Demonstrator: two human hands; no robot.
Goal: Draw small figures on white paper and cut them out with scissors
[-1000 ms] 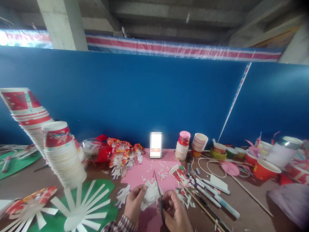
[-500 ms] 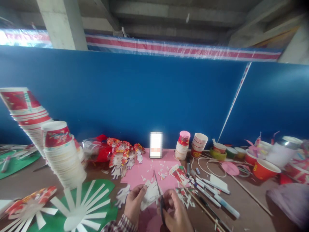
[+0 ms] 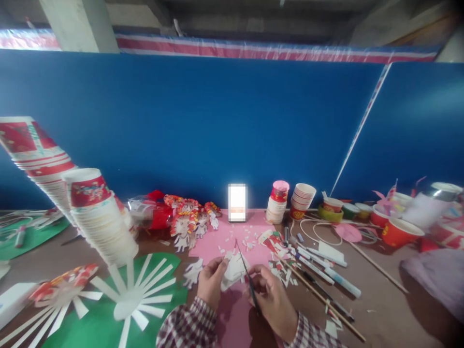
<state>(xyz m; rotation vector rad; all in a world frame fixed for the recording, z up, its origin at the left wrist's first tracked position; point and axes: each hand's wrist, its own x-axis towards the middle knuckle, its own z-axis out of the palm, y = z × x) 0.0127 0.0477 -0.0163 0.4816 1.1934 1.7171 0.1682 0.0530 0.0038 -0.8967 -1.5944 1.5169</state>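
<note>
Between thumb and fingers, my left hand pinches a piece of white paper by its left side. My right hand grips a pair of scissors with dark handles. Their blades point up and away, over the right part of the paper. Whether the blades are touching the paper I cannot tell. Under both hands lies a pink sheet scattered with small white scraps. A white paper cut-out figure lies just left of my left hand, and more decorated paper figures are heaped behind it.
Tall stacks of paper cups stand at the left, by a cup cut into strips on green card. Markers and a wooden stick lie to the right. Shorter cup stacks stand before a blue partition.
The view has tilted down, so the table sits higher and more of both sleeves shows. The scissors still lie over the paper, which stays pinched in my left hand.
</note>
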